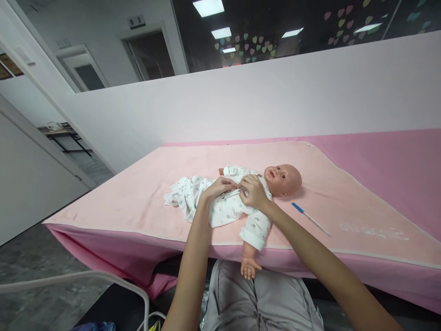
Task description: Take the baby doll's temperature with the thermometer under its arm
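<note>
A baby doll [283, 179] lies on its back with its head to the right. It wears a white patterned baby outfit [225, 215], whose lower part lies bunched to the left. At the doll's chest, my left hand [221, 187] pinches the front of the outfit between its fingertips. Right beside it, my right hand [253, 191] has its fingers closed on the same cloth, nearer the doll's neck. My fingers hide the exact spot they grip. One doll arm [249, 262] hangs over the table's near edge; the other points away from me.
A thin stick with a blue handle [310, 218] lies right of the doll. Under both is a peach mat [138, 184] on a pink tablecloth [396, 170]. A white wall [241, 105] stands behind the table. At lower left is a pale curved tube [93, 274].
</note>
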A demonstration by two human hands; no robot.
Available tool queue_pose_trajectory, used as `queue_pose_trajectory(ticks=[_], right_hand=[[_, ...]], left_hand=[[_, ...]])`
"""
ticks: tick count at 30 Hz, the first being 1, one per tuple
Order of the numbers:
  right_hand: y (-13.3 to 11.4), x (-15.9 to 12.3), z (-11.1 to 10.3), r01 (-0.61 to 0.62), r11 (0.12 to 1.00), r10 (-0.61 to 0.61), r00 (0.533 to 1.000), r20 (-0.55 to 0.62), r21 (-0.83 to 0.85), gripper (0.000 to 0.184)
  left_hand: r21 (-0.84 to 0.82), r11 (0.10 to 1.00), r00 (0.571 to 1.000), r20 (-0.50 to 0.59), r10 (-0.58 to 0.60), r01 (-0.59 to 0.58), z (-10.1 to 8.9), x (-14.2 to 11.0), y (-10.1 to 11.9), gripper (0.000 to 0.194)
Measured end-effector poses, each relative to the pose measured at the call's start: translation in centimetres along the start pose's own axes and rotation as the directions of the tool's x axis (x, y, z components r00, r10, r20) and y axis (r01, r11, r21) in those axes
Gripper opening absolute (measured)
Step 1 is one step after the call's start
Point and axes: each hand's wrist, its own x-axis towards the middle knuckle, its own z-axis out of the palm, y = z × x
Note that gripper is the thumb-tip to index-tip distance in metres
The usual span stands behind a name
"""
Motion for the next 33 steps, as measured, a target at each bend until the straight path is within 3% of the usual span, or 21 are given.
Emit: queue_pose_trajectory(ticks=[16,24,33], right_hand=[[0.10,-0.05,-0.01,-0.002,1.000,0.003,1.000,-0.024,0.031,0.017],[-0.09,0.10,0.09,-0.132,0.986,0.129,0.991,-0.036,-0.100,0.004],[0.01,0.09,0.10,-0.114,0.991,0.112,0.993,-0.034,-0.069,0.005]], left_hand=[[0.014,1.000,1.000,-0.006,-0.021,0.021,0.27,0.58,-0.44,0.018],[-0.032,0.997,0.996,-0.038,-0.076,0.075,0.45,0.47,-0.16,0.016],[-0.088,0.992,0.995,-0.033,-0.095,0.092,0.58,0.16,0.33,0.016]])
